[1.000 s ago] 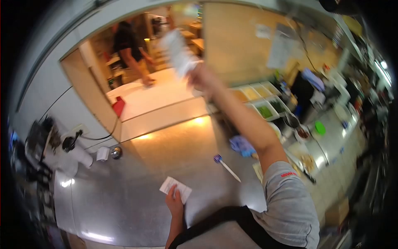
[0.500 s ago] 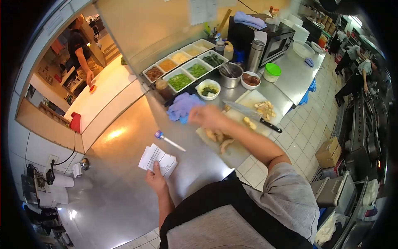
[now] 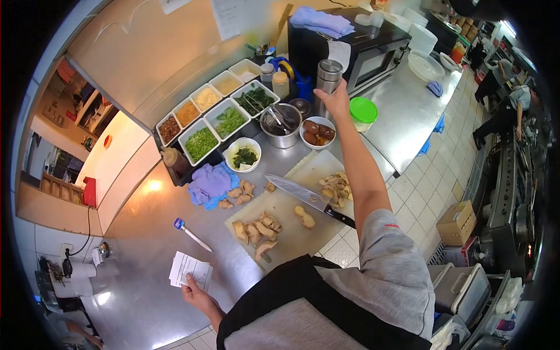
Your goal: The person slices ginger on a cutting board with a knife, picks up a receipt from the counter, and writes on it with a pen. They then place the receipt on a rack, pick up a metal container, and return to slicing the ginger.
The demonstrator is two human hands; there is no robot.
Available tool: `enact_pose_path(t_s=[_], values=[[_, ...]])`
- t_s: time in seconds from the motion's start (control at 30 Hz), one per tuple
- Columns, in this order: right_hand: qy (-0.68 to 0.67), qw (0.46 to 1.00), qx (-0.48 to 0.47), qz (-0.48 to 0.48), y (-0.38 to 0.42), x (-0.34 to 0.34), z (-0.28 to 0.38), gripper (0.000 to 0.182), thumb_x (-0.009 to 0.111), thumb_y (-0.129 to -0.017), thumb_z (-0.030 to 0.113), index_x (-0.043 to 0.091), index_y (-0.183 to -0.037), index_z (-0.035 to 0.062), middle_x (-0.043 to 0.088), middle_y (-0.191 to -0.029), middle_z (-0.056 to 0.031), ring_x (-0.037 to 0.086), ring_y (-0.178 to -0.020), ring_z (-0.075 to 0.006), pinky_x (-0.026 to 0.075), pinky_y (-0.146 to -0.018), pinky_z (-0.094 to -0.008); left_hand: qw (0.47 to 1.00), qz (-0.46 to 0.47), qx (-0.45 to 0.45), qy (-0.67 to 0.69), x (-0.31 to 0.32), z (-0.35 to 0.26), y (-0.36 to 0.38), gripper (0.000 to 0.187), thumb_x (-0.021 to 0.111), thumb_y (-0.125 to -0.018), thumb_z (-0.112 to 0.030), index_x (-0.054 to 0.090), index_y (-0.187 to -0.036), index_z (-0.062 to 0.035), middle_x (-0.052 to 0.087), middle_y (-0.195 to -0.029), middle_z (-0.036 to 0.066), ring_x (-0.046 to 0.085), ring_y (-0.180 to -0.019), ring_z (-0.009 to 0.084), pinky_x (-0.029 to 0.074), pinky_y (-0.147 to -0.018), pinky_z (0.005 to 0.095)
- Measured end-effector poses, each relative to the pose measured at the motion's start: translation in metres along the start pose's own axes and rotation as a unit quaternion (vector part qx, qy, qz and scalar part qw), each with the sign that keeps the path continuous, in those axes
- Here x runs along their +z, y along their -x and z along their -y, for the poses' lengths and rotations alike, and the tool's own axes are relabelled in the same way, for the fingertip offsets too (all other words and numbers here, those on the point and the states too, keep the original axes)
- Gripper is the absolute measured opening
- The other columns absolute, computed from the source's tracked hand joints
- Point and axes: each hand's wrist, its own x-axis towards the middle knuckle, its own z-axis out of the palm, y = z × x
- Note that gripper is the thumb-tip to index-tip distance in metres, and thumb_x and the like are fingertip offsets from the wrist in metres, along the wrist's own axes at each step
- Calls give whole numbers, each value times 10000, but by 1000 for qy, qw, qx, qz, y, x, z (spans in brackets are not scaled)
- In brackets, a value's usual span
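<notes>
My left hand (image 3: pixel 199 295) is closed on a few white paper slips (image 3: pixel 189 269), thumb on top, above the steel counter (image 3: pixel 134 297). Reaching far forward, my right hand (image 3: pixel 335 101) is wrapped round a steel thermos flask (image 3: pixel 330 71) that stands upright beside the microwave (image 3: pixel 373 67). A lidded tub with a green top (image 3: pixel 364 109) is just right of that wrist. Below the arm, a knife (image 3: pixel 296 190) lies over a cutting board (image 3: pixel 291 248) with pieces of ginger (image 3: pixel 256 228). A white pen-like stick with a blue top (image 3: pixel 195 236) lies near the slips.
White trays of chopped greens (image 3: pixel 199 141) and toppings line the wall. A pot with tongs (image 3: pixel 281 125), a bowl of brown food (image 3: pixel 318 133), a bowl of greens (image 3: pixel 242 154) and a purple cloth (image 3: pixel 210 184) stand nearby. Co-workers (image 3: pixel 510 111) are at the far right.
My right hand has gone from above the purple cloth forward and right onto the thermos flask. The view has shifted. My left hand still holds the slips.
</notes>
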Motion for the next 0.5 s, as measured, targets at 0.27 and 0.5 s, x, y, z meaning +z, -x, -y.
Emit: enact_pose_path(t_s=[0.27,0.5], values=[[-180,978,-77,-77,-41,-95,2,713,841,-637,329,481,-1138,-28,629,-1054,-203,621,-948,-306,475,-854,-378,998,-3,43,-39,17,-15,-9,251,563,-947,-193,630,-1051,26,651,-967,89,577,-835,122,455,-778,277],[53,971,-7,-233,-87,-158,-59,746,834,-636,381,477,-1146,-30,620,-1064,-230,615,-985,-352,466,-872,-400,999,8,45,4,39,-33,-10,240,544,-958,-189,613,-1080,6,641,-1021,84,571,-892,118,427,-842,272]])
